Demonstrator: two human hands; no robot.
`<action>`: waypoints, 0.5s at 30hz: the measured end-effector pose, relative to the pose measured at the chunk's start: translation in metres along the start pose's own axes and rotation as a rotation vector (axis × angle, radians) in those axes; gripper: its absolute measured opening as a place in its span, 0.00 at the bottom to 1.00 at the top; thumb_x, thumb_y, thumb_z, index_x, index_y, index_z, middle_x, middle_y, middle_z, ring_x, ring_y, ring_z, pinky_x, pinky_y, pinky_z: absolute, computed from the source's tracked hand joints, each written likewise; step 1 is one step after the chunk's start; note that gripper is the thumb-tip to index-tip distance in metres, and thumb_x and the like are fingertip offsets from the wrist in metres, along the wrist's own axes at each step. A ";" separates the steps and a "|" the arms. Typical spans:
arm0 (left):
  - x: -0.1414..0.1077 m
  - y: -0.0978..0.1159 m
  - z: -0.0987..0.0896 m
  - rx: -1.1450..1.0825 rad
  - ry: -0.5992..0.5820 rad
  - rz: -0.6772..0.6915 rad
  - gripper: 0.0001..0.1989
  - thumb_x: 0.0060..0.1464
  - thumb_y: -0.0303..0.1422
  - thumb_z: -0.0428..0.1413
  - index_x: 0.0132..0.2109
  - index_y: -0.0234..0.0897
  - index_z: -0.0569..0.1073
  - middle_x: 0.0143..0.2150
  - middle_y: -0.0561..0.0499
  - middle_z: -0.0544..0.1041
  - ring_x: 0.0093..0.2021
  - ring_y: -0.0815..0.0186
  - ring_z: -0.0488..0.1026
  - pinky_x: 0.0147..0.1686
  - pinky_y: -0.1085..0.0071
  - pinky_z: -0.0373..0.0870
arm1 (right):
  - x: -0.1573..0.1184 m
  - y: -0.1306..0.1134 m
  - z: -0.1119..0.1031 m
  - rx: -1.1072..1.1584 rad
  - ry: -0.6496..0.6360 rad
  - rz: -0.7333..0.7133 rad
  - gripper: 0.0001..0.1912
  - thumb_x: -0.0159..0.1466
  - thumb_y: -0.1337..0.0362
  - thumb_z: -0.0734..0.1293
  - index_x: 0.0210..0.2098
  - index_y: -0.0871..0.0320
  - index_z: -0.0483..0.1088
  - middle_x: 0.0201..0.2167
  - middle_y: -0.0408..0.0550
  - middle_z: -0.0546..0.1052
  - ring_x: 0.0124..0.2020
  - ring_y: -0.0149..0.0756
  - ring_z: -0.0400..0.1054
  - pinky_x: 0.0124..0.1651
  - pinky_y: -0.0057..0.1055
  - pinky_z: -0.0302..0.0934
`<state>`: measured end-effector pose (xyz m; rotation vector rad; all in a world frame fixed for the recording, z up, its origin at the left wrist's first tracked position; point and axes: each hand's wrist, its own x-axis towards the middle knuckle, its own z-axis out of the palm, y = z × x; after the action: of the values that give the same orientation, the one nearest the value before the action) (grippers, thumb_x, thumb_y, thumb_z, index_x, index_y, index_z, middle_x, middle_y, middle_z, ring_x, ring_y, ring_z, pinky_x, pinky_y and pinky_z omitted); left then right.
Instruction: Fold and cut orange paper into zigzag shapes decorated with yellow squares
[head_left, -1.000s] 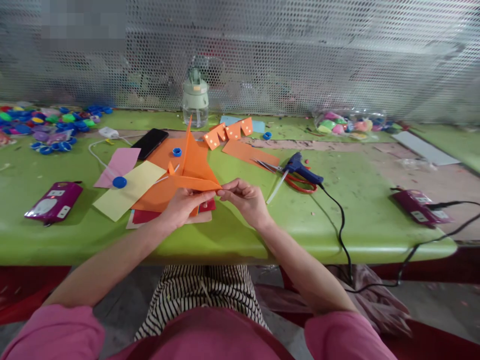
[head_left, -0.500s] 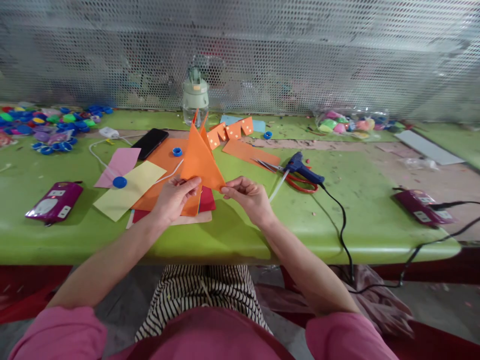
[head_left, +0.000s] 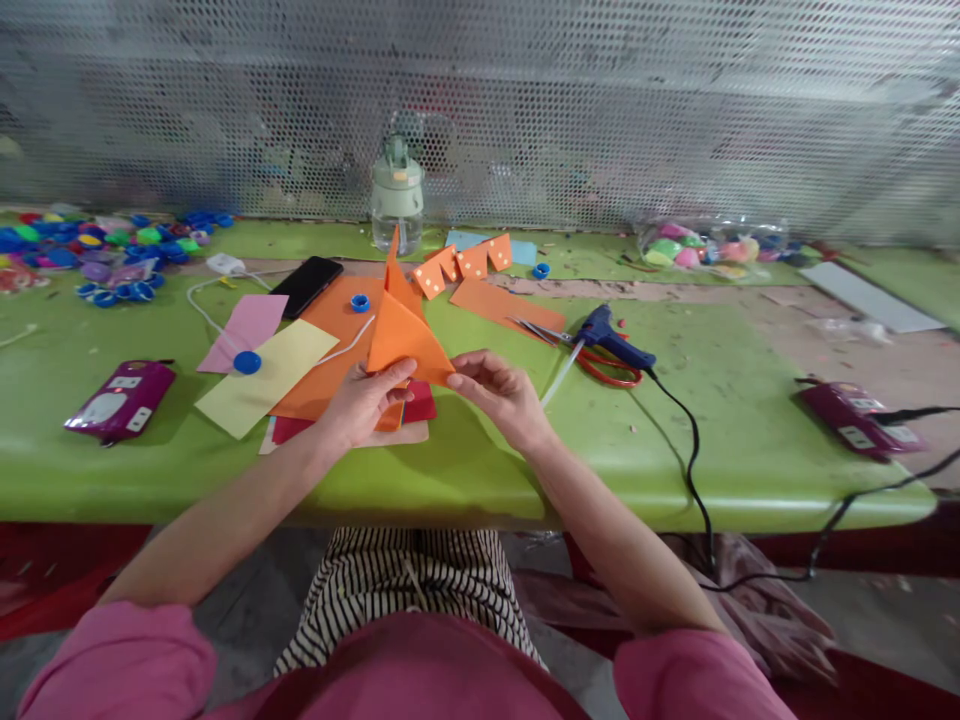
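Above the table, a folded piece of orange paper is held between both hands, its pointed tips upward. My left hand pinches its lower left part with the thumb on top. At the lower right corner, my right hand grips it between thumb and fingers. Under the left hand lie a flat orange sheet, a red sheet and other sheets. A pale yellow sheet, a pink sheet and a blue bottle cap are to the left.
Right of my hands are a blue glue gun with its cord and red-handled scissors. A bottle, a phone, dotted orange cutouts and a heap of caps stand or lie farther back. Purple power strips flank both sides.
The orange paper's upper part has bent down toward me, so its front panel looks lower and curved. Both hands keep their hold. The whole view has shifted slightly.
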<state>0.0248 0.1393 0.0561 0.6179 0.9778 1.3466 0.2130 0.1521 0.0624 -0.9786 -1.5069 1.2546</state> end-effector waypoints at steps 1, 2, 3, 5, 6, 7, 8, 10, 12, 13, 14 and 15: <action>0.000 -0.001 0.000 0.022 -0.009 -0.007 0.17 0.33 0.35 0.74 0.31 0.35 0.78 0.30 0.54 0.80 0.28 0.72 0.74 0.25 0.76 0.71 | 0.000 -0.001 0.000 -0.047 -0.003 -0.038 0.18 0.54 0.48 0.77 0.37 0.53 0.76 0.33 0.42 0.80 0.35 0.32 0.73 0.42 0.32 0.66; 0.000 -0.002 0.000 0.050 -0.023 -0.020 0.16 0.34 0.35 0.73 0.31 0.36 0.79 0.30 0.53 0.80 0.28 0.72 0.74 0.25 0.76 0.71 | -0.001 -0.003 0.000 -0.089 0.004 -0.074 0.18 0.55 0.48 0.76 0.38 0.52 0.77 0.35 0.43 0.80 0.36 0.33 0.72 0.43 0.33 0.65; -0.001 -0.004 0.000 0.080 -0.041 -0.034 0.15 0.35 0.35 0.73 0.32 0.36 0.79 0.30 0.53 0.80 0.27 0.72 0.74 0.25 0.76 0.71 | -0.001 -0.004 0.001 -0.119 0.019 -0.104 0.18 0.55 0.47 0.76 0.38 0.52 0.77 0.36 0.43 0.80 0.36 0.33 0.72 0.43 0.33 0.64; -0.001 -0.007 -0.001 0.144 -0.086 -0.058 0.15 0.36 0.35 0.73 0.33 0.36 0.81 0.30 0.52 0.81 0.26 0.71 0.74 0.26 0.75 0.72 | -0.001 -0.004 0.002 -0.146 0.061 -0.136 0.18 0.56 0.46 0.76 0.37 0.52 0.77 0.34 0.43 0.79 0.35 0.33 0.70 0.42 0.34 0.63; -0.002 -0.009 -0.001 0.180 -0.112 -0.063 0.15 0.37 0.36 0.72 0.33 0.37 0.81 0.30 0.51 0.81 0.25 0.71 0.74 0.26 0.74 0.72 | -0.001 -0.004 0.002 -0.145 0.080 -0.140 0.18 0.56 0.45 0.75 0.36 0.52 0.77 0.33 0.43 0.78 0.34 0.33 0.68 0.41 0.34 0.62; -0.003 -0.010 -0.001 0.216 -0.138 -0.063 0.14 0.38 0.37 0.72 0.33 0.37 0.81 0.28 0.51 0.80 0.25 0.71 0.73 0.27 0.73 0.72 | -0.001 -0.003 0.003 -0.136 0.095 -0.141 0.19 0.55 0.45 0.75 0.35 0.52 0.77 0.32 0.43 0.78 0.33 0.32 0.67 0.40 0.34 0.62; -0.004 -0.011 0.000 0.252 -0.160 -0.061 0.14 0.39 0.38 0.71 0.33 0.36 0.81 0.27 0.51 0.79 0.24 0.71 0.73 0.26 0.73 0.72 | 0.000 -0.002 0.004 -0.119 0.107 -0.137 0.19 0.55 0.44 0.75 0.34 0.52 0.76 0.30 0.42 0.77 0.32 0.32 0.66 0.39 0.33 0.61; -0.006 -0.011 0.002 0.315 -0.183 -0.069 0.14 0.40 0.39 0.71 0.31 0.36 0.80 0.24 0.52 0.78 0.23 0.71 0.72 0.26 0.74 0.71 | 0.000 0.000 0.004 -0.073 0.125 -0.116 0.20 0.54 0.43 0.75 0.31 0.53 0.76 0.28 0.41 0.75 0.29 0.31 0.64 0.36 0.32 0.61; -0.010 -0.008 0.004 0.333 -0.177 -0.087 0.15 0.38 0.39 0.72 0.31 0.37 0.79 0.24 0.53 0.77 0.24 0.71 0.73 0.26 0.75 0.72 | 0.001 0.002 0.004 -0.030 0.138 -0.086 0.21 0.54 0.42 0.75 0.30 0.53 0.75 0.26 0.40 0.73 0.28 0.29 0.62 0.34 0.31 0.60; -0.012 -0.005 0.006 0.330 -0.175 -0.096 0.16 0.37 0.38 0.73 0.33 0.38 0.79 0.25 0.53 0.77 0.25 0.71 0.74 0.28 0.75 0.73 | 0.001 0.002 0.004 -0.013 0.139 -0.070 0.21 0.54 0.42 0.75 0.30 0.54 0.74 0.26 0.40 0.73 0.27 0.29 0.61 0.33 0.30 0.59; -0.014 -0.002 0.007 0.324 -0.175 -0.099 0.18 0.37 0.39 0.73 0.36 0.39 0.79 0.26 0.54 0.77 0.26 0.70 0.75 0.29 0.74 0.74 | 0.001 0.002 0.004 -0.002 0.139 -0.058 0.21 0.54 0.42 0.75 0.29 0.54 0.74 0.25 0.40 0.72 0.27 0.28 0.61 0.32 0.29 0.59; -0.016 0.001 0.008 0.319 -0.177 -0.094 0.20 0.37 0.40 0.73 0.38 0.40 0.78 0.27 0.54 0.77 0.27 0.69 0.75 0.30 0.73 0.75 | 0.000 0.002 0.003 0.006 0.138 -0.051 0.21 0.54 0.42 0.75 0.29 0.54 0.73 0.25 0.40 0.72 0.27 0.28 0.61 0.32 0.29 0.58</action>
<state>0.0317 0.1249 0.0643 0.9046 1.0706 1.0416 0.2099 0.1521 0.0601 -0.9966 -1.4120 1.1322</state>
